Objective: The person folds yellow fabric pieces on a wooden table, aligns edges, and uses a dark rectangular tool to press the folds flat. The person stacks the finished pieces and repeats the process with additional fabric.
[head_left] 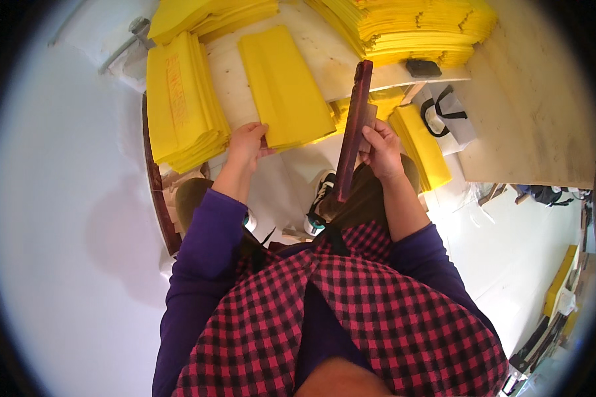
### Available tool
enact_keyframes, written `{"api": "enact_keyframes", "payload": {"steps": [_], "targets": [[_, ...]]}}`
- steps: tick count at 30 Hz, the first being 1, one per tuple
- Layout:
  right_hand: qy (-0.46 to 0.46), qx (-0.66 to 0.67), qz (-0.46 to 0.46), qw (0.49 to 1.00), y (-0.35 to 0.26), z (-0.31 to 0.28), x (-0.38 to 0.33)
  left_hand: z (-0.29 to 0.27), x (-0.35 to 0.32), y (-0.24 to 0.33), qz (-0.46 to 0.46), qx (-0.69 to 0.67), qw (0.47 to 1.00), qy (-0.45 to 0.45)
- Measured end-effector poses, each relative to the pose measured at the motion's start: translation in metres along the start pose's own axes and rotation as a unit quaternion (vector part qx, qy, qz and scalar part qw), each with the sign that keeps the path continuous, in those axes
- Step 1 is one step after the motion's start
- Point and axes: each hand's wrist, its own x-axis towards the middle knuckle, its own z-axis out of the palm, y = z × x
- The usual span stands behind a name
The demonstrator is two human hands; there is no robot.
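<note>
A flat yellow folded sheet (286, 86), perhaps paper or a bag, lies on the pale wooden table and overhangs its near edge. My left hand (248, 142) is closed on the sheet's near left corner, thumb on top and fingers underneath. To the right, my right hand (382, 147) grips a long dark red bar (354, 129) by a short brownish block on its side. The bar is raised on edge in front of the table, apart from the sheet. Left of my left hand stands a thick pile of yellow folded sheets (182, 99) with faint red print.
Further yellow stacks (424, 30) sit at the back of the wooden table (226, 66). A black block (423, 68) rests near its edge. Below, at right, are a yellow bundle (422, 145) and a white bag with black handles (451, 119). A wooden panel (530, 106) rises at right.
</note>
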Motion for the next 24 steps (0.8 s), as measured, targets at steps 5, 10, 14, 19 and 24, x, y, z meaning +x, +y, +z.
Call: {"api": "enact_keyframes", "payload": {"steps": [5, 10, 14, 19, 24], "targets": [[0.022, -0.139, 0.001, 0.990, -0.036, 0.035, 0.006, -0.006, 0.009, -0.009, -0.005, -0.006, 1.000, -0.018], [0.008, -0.311, -0.026, 0.950, -0.069, 0.077, 0.040, -0.008, 0.013, -0.020, 0.006, -0.023, 0.999, -0.033], [-0.016, -0.476, -0.050, 0.878, -0.071, 0.108, 0.092, -0.010, 0.019, -0.025, 0.015, -0.046, 0.997, -0.054], [-0.078, -0.645, -0.024, 0.760, -0.058, 0.140, 0.158, -0.011, 0.024, -0.030, 0.018, -0.061, 0.996, -0.055], [-0.073, -0.683, -0.002, 0.726, -0.031, 0.158, 0.191, -0.008, 0.024, -0.034, 0.030, -0.111, 0.992, -0.050]]}}
